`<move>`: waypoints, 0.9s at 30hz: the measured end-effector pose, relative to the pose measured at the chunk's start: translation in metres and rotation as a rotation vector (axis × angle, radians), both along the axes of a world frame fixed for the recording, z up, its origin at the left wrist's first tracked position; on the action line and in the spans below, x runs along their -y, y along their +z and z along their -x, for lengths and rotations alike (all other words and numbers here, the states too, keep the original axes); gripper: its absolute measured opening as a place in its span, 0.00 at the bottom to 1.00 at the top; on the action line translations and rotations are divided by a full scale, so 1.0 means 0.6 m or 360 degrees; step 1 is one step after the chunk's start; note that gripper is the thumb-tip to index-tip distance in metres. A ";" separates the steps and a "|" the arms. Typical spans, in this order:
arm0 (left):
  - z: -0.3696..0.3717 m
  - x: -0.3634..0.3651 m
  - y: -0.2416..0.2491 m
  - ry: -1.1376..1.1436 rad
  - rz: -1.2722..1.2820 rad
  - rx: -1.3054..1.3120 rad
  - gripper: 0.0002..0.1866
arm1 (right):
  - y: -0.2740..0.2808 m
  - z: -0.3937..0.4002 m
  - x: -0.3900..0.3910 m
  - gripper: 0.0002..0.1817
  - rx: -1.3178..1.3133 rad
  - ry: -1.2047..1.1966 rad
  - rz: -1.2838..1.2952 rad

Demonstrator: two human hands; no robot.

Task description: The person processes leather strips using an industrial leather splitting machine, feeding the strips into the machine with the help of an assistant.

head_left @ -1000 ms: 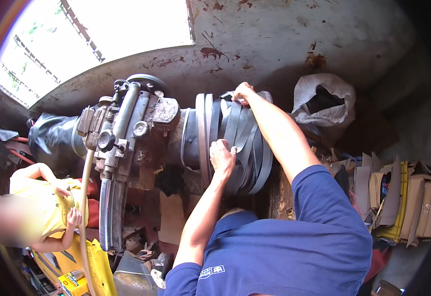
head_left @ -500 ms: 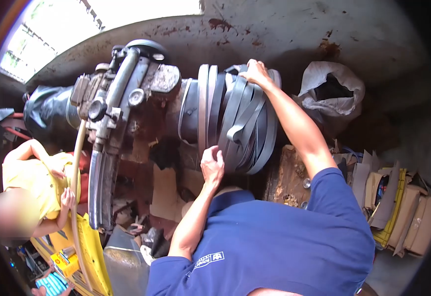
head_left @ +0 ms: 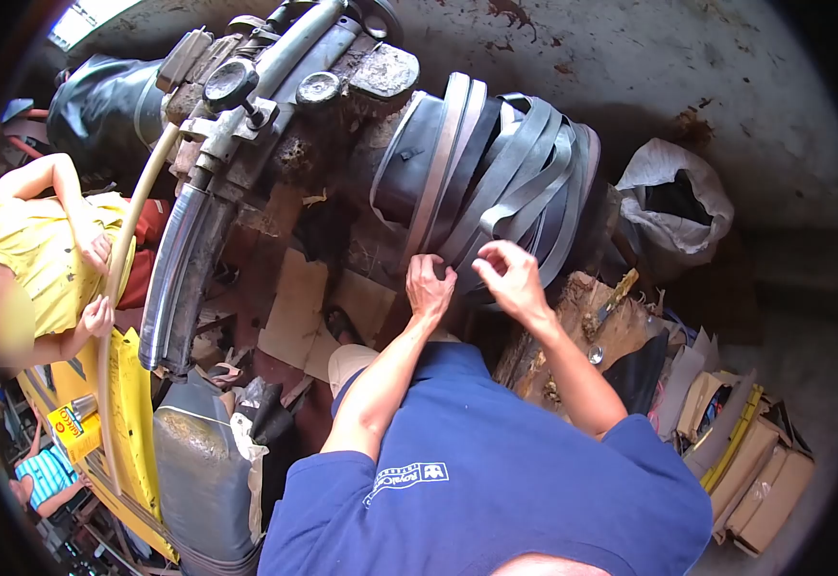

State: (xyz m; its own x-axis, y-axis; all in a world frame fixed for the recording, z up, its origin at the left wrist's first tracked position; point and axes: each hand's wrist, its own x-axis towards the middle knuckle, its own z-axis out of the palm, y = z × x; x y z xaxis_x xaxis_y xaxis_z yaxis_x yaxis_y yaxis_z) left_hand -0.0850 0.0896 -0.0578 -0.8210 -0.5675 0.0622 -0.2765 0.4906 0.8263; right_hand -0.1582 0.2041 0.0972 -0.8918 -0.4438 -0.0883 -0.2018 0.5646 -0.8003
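Observation:
Long flat grey strips (head_left: 520, 182) hang in loose loops over a dark rounded support (head_left: 395, 173). A brownish strip (head_left: 435, 182) runs down at their left side. My left hand (head_left: 429, 288) is at the lower end of the brownish strip, its fingers curled in; what they hold, if anything, is hidden. Just right of it, my right hand (head_left: 517, 283) is raised in front of the lower loops. Its fingers are bent, with thumb and forefinger apart and nothing visible between them.
A heavy machine with knobs (head_left: 232, 86) stands to the left. Beyond it, a person in a yellow shirt (head_left: 49, 259) is near a curved pole (head_left: 117, 269). A white sack (head_left: 683, 226), a wooden block (head_left: 573, 326) and cardboard boxes (head_left: 760, 480) are on the right.
My right hand has left the top of the strips and come down beside my left hand. My left hand's fingers have curled in. The view has shifted.

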 end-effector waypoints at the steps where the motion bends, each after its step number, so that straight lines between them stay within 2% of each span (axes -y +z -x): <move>1: 0.000 -0.001 0.001 0.0016 -0.0055 -0.0008 0.18 | -0.013 -0.021 -0.003 0.09 0.0267 -0.0006 0.0023; 4: -0.002 0.005 -0.001 -0.0017 -0.0057 -0.0059 0.17 | -0.107 -0.071 -0.018 0.12 0.0523 0.0073 -0.0161; 6: -0.007 0.015 0.001 -0.0098 -0.0059 -0.0057 0.19 | -0.152 -0.099 -0.014 0.15 0.0659 0.0090 -0.0141; 8: -0.006 0.024 0.024 -0.0162 -0.0058 -0.0041 0.20 | -0.172 -0.117 0.008 0.19 0.0577 0.0079 -0.0105; 10: -0.012 0.034 0.030 -0.0330 -0.0111 0.0050 0.24 | -0.215 -0.138 0.030 0.18 0.0400 -0.0052 -0.0037; 11: -0.012 0.043 0.041 -0.0439 -0.0161 0.0267 0.24 | -0.241 -0.142 0.039 0.15 0.0234 -0.0036 -0.0017; 12: -0.016 0.051 0.053 -0.0550 -0.0206 0.0489 0.24 | -0.264 -0.148 0.040 0.15 0.0296 -0.0039 -0.0038; 15: -0.037 0.072 0.040 -0.0752 -0.0120 0.0514 0.25 | -0.337 -0.174 0.044 0.11 0.0409 -0.0042 -0.0037; 18: -0.050 0.118 0.064 -0.1096 -0.0476 0.0977 0.26 | -0.362 -0.215 0.045 0.13 0.0861 -0.0104 0.0483; 19: -0.063 0.130 0.048 -0.1156 -0.0516 0.0979 0.29 | -0.319 -0.228 0.052 0.18 0.1416 -0.0294 0.0840; 22: -0.100 0.160 0.066 -0.1239 -0.0547 0.0973 0.27 | -0.289 -0.255 0.064 0.24 0.1468 -0.0324 0.0654; 23: -0.107 0.177 0.074 -0.1398 -0.0593 0.1081 0.28 | -0.282 -0.261 0.068 0.25 0.1530 -0.0416 0.0769; 26: -0.183 0.213 -0.010 -0.1529 -0.0893 0.0811 0.32 | -0.275 -0.269 0.068 0.08 0.1632 -0.0423 0.1050; 27: -0.212 0.219 -0.034 -0.1504 -0.0983 0.0876 0.33 | -0.260 -0.270 0.071 0.08 0.1687 -0.0473 0.1081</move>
